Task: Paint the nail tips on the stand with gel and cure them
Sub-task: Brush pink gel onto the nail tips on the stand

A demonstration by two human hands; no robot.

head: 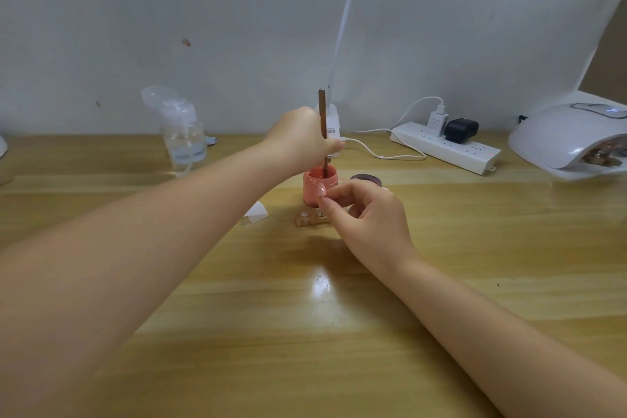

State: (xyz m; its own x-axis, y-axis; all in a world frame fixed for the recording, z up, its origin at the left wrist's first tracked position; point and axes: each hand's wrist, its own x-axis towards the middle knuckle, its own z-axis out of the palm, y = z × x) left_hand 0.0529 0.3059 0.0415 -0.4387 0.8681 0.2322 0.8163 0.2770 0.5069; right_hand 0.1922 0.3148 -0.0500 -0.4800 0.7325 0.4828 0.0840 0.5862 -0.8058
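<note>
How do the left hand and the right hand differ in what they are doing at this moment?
The left hand is raised over the pink gel jar, gripping a brush upright with its tip inside the jar. The right hand sits lower and nearer the camera, pinching a pink nail tip just above the wooden stand. The left hand holds a long tool, the right a tiny piece. Both have their fingers curled around something.

I look down on a light wooden table [441,282] with a bright glare spot near its centre. At twelve o'clock it meets a plain white wall [169,10] bearing two small brownish marks toward ten o'clock.
</note>
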